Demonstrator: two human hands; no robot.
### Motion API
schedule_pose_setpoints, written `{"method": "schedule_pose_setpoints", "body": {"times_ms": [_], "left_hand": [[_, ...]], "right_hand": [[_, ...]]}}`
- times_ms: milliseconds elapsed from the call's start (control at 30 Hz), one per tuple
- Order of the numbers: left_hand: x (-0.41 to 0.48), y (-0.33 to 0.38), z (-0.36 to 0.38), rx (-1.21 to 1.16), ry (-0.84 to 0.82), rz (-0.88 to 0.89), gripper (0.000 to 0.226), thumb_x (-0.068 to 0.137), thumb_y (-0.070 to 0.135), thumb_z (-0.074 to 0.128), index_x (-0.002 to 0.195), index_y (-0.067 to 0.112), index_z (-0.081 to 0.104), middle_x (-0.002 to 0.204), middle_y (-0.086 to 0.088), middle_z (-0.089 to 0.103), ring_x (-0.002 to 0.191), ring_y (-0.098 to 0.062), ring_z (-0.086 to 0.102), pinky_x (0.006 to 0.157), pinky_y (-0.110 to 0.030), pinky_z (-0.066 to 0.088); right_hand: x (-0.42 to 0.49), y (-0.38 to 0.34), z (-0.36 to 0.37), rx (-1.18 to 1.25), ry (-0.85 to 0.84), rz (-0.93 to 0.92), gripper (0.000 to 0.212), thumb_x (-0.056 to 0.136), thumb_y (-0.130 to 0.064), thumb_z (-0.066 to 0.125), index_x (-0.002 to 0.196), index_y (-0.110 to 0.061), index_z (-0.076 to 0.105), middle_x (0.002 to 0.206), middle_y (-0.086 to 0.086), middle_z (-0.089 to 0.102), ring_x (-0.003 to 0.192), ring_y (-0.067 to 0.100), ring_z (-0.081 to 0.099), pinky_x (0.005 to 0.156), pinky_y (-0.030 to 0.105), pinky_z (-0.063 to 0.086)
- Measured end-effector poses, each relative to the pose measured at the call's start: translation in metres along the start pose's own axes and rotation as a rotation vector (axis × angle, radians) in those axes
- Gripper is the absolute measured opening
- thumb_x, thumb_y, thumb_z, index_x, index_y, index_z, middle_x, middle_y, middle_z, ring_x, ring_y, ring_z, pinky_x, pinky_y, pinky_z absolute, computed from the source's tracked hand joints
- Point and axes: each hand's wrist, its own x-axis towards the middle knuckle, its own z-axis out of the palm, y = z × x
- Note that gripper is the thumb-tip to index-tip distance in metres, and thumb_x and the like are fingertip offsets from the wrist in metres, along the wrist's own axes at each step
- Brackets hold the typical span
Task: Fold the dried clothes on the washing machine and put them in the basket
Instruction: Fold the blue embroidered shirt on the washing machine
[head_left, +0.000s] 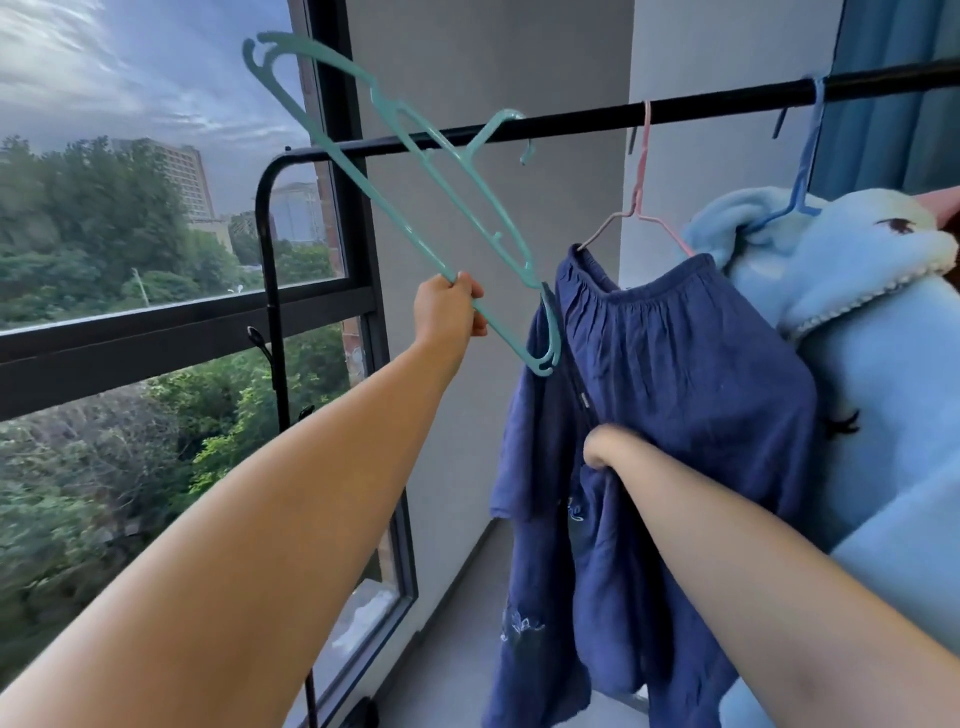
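Early in the task, by the look of it: nothing folded, nothing basketed, and no washing machine or basket anywhere in view. Standing at a black rail (571, 118) beside the window (156, 218).

Gripping a teal hanger (415, 171) by its lower bar with the left hand (449, 312), up and to the left. Bare of clothing, tilted steeply, hooked over the rail at the top, touching navy cloth (675, 389) with the low tip.

Clutching a bunch of that navy cloth with the right hand (605, 447), near its middle. Cannot tell whether one piece or two. Hung at the gathered band from a pink hanger (641, 208) on the rail, so at least partly not yet taken down.

Farther right, a pale blue fleece (857, 312) on a blue hanger (808, 156), also on the rail.

Left to do, judging from this: free the navy cloth and probably the fleece, carry everything to the machine, fold, then drop into the basket. Almost the whole job ahead.
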Motion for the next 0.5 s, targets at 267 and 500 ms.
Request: {"method": "schedule_pose_setpoints", "body": {"times_ms": [267, 500], "left_hand": [[0.007, 0.008, -0.018, 0.038, -0.005, -0.022, 0.031, 0.100, 0.019, 0.042, 0.073, 0.011, 0.055, 0.064, -0.007, 0.052, 0.050, -0.016, 0.050, 0.065, -0.032, 0.056], [-0.007, 0.000, -0.016, 0.081, -0.107, 0.011, 0.021, 0.099, 0.027, 0.045, 0.090, 0.013, 0.058, 0.074, -0.005, 0.055, 0.061, -0.017, 0.055, 0.058, -0.030, 0.051]], "right_hand": [[0.013, 0.008, 0.024, 0.424, 0.110, 0.045, 0.034, 0.094, -0.013, 0.046, 0.125, -0.003, 0.056, 0.128, 0.018, 0.056, 0.120, 0.031, 0.052, 0.096, 0.034, 0.042], [0.001, -0.021, 0.007, 0.549, 0.203, -0.042, 0.009, 0.090, -0.013, 0.048, 0.086, -0.007, 0.053, 0.091, 0.009, 0.056, 0.096, 0.028, 0.058, 0.076, 0.028, 0.046]]}}
